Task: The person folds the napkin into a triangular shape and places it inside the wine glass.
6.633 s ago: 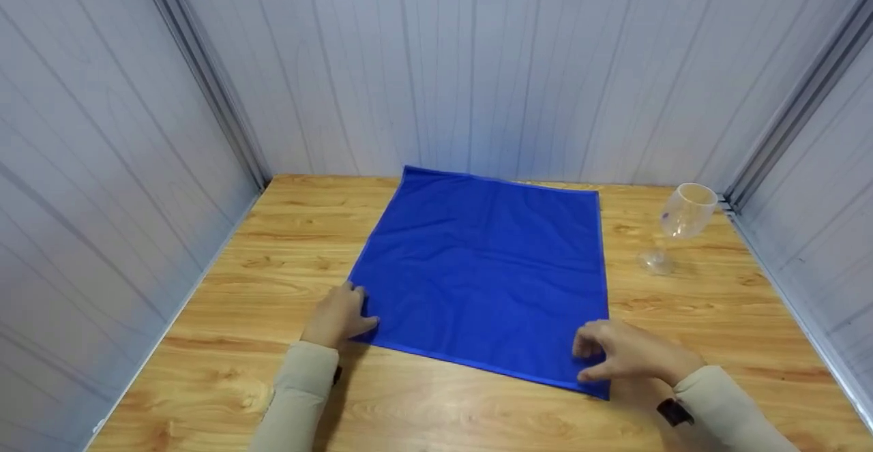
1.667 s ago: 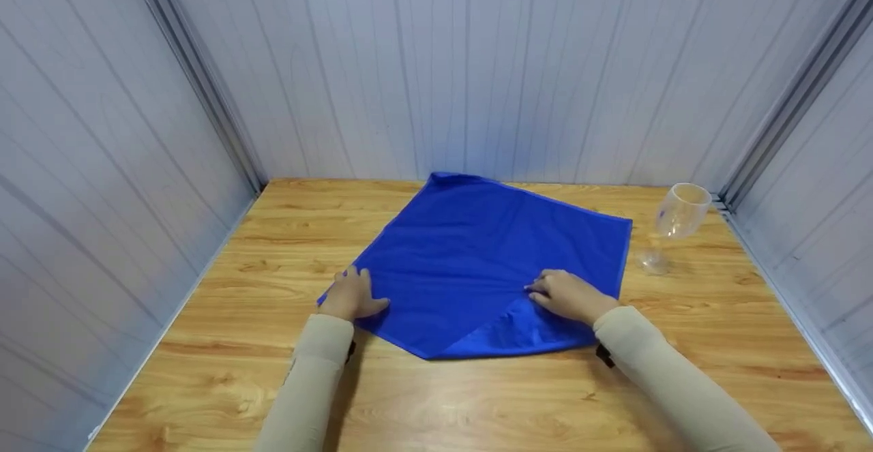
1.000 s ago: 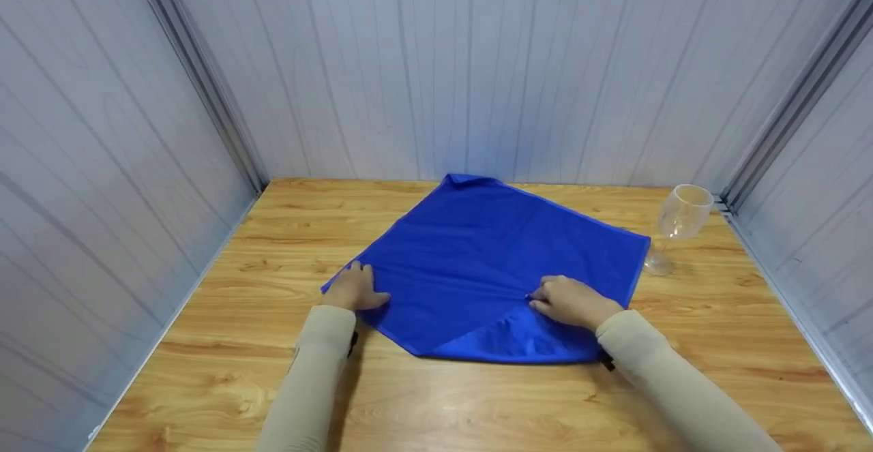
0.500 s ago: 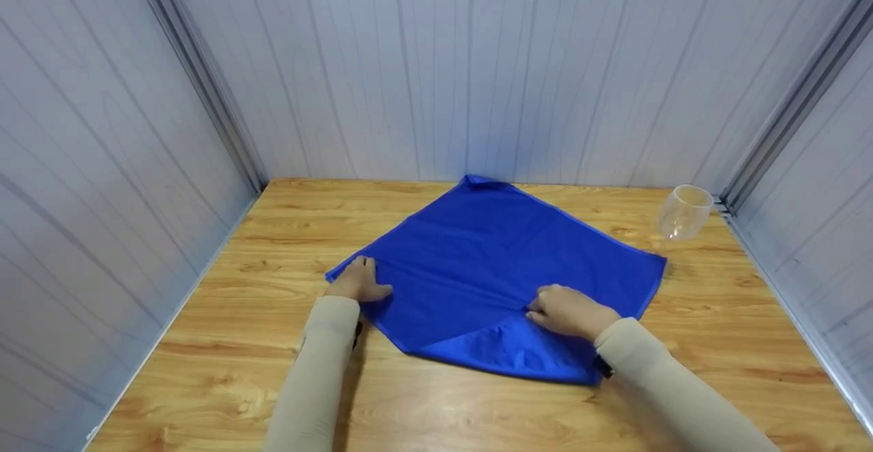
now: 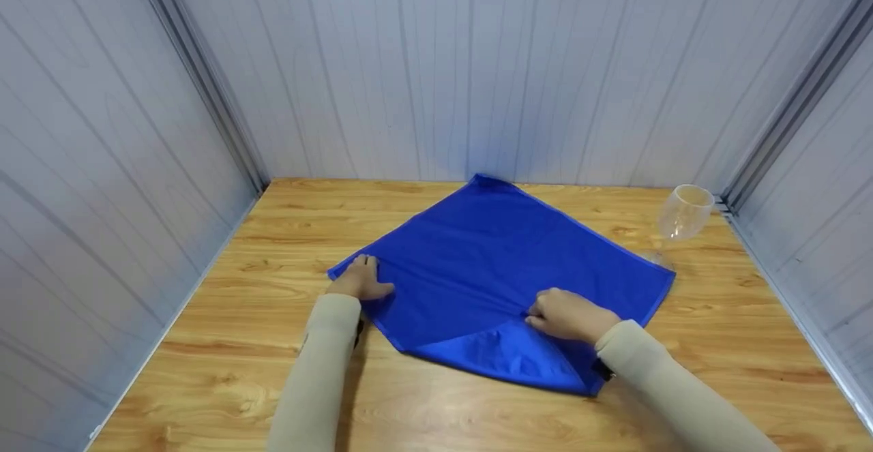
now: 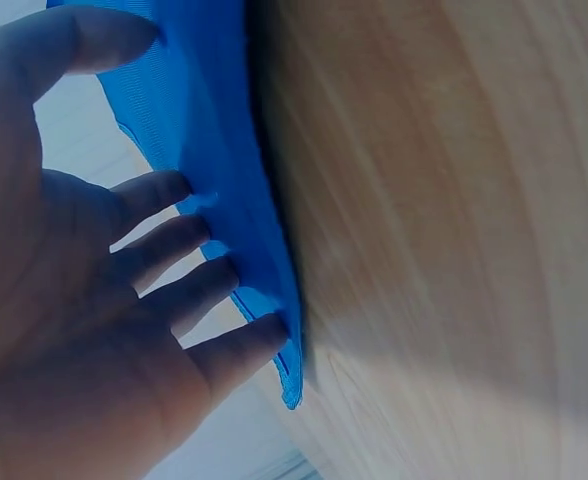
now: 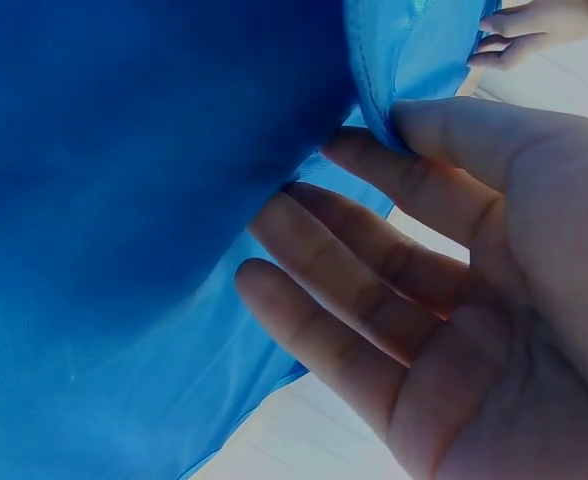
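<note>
A square blue cloth [image 5: 477,247] lies on the wooden table, turned like a diamond, its near right part folded over to show a shinier underside [image 5: 505,353]. My right hand [image 5: 569,314] pinches the folded corner between thumb and index finger near the cloth's middle; the right wrist view shows the edge caught there, the other fingers [image 7: 324,330] loosely bent. At the left corner my left hand [image 5: 361,280] rests on the cloth with fingers spread. In the left wrist view its fingertips [image 6: 264,335] touch the cloth's surface.
A clear stemmed wine glass [image 5: 685,213] stands at the back right, its base close to the cloth's right corner. Pale panelled walls [image 5: 436,70] enclose the table [image 5: 436,418] at the back and on both sides.
Since the earliest frame, the right hand has brought the near right corner in over the cloth. During the last second the cloth has turned clockwise, its right corner swinging toward me; the right hand moved slightly nearer.
</note>
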Demonstrator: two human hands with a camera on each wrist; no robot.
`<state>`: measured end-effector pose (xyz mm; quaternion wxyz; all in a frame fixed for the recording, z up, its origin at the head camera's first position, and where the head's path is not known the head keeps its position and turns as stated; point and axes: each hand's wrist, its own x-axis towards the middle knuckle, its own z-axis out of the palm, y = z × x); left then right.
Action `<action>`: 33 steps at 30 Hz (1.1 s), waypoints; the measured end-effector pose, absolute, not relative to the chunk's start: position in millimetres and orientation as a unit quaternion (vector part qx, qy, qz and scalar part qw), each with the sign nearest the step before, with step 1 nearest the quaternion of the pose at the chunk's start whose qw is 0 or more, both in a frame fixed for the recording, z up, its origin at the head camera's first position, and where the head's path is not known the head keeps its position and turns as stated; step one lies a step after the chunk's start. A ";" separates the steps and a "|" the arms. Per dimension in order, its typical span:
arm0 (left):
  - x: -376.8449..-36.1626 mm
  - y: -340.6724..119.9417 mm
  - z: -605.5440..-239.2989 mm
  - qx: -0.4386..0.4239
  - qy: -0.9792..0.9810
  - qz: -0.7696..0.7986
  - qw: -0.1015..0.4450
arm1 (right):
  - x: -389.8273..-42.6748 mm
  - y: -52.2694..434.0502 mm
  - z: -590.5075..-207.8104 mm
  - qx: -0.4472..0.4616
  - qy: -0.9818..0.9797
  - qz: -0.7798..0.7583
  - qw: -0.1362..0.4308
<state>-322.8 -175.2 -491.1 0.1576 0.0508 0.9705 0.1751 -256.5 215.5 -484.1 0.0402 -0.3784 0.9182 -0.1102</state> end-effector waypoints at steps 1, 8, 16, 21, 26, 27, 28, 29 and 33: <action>-323.0 -175.2 -490.9 0.050 0.970 0.176 0.159 | -256.0 215.4 -483.7 -0.377 0.919 -0.111 0.041; -323.8 -176.0 -491.8 0.044 0.969 0.179 0.163 | -259.9 215.1 -479.8 -0.375 0.914 -0.136 0.068; -324.0 -175.2 -492.4 0.047 0.969 0.185 0.157 | -284.5 215.8 -482.9 -0.338 0.922 -0.181 0.051; -323.8 -173.7 -492.9 0.053 0.968 0.187 0.156 | -299.6 214.2 -484.3 -0.339 0.914 -0.220 0.018; -324.6 -172.4 -491.9 0.057 0.968 0.190 0.154 | -309.4 208.5 -481.6 -0.307 0.924 -0.228 0.012; -324.5 -172.5 -491.6 0.055 0.968 0.192 0.155 | -311.1 206.6 -481.3 -0.294 0.928 -0.227 0.013; -324.5 -172.6 -491.4 0.052 0.967 0.193 0.156 | -312.9 204.6 -481.4 -0.282 0.932 -0.226 0.012; -324.4 -172.7 -491.3 0.050 0.967 0.194 0.156 | -315.0 202.5 -482.1 -0.272 0.935 -0.227 0.009; -325.1 -173.6 -492.2 0.043 0.968 0.192 0.157 | -322.8 194.3 -485.0 -0.242 0.939 -0.241 -0.027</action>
